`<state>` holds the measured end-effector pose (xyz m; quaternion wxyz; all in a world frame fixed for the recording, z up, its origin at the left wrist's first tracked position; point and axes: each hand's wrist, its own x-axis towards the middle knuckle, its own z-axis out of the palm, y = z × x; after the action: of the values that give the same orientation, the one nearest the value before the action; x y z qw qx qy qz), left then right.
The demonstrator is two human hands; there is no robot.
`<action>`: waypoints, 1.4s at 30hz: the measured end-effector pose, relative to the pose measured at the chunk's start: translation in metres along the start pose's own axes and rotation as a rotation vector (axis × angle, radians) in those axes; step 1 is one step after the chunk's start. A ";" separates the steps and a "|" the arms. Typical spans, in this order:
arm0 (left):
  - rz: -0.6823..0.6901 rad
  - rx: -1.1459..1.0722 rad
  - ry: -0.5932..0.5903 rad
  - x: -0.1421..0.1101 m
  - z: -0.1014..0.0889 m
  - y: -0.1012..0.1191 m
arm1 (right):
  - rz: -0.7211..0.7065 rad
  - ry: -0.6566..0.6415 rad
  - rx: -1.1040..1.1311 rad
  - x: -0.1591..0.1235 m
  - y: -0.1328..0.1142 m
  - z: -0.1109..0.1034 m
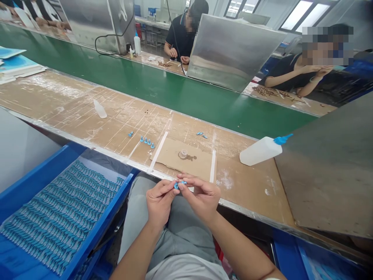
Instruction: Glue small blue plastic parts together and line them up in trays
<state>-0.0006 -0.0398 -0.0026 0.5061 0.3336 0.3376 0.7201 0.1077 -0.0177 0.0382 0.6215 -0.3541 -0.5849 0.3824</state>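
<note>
Just in front of the bench edge, above my lap, my left hand and my right hand meet fingertip to fingertip. Pinched between them are small blue pieces; their exact shape is partly hidden by the fingers. Beyond the hands, a small translucent cup stands on a cardboard sheet, beside a few dark wet spots. Several little blue figures stand in a row to the left of the cardboard. A few more small blue parts lie behind it.
At my left, a blue crate holds rows of small blue pieces. A white squeeze bottle lies to the right, a smaller bottle to the left. A green conveyor belt runs behind the bench. People work across it, between metal panels.
</note>
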 end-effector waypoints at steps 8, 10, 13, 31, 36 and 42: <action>0.129 0.187 0.002 -0.006 0.003 0.012 | 0.050 -0.018 0.067 0.000 -0.003 -0.007; 0.112 0.173 -0.001 -0.006 0.003 0.014 | 0.099 -0.048 0.087 0.002 -0.005 -0.010; 0.075 0.111 -0.016 -0.003 0.002 0.015 | 0.156 -0.122 0.118 0.005 -0.008 -0.013; 0.004 0.102 -0.141 -0.004 -0.002 0.033 | 0.283 -0.414 0.179 0.015 -0.022 -0.020; -0.010 0.122 -0.179 -0.004 -0.007 0.035 | 0.270 -0.316 0.217 0.010 -0.020 -0.016; -0.019 0.129 -0.270 -0.002 -0.010 0.037 | 0.263 -0.255 0.211 0.004 -0.017 -0.016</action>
<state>-0.0265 -0.0529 0.0220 0.5315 0.4560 0.3149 0.6406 0.1248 -0.0216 0.0540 0.5207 -0.3091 -0.5645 0.5609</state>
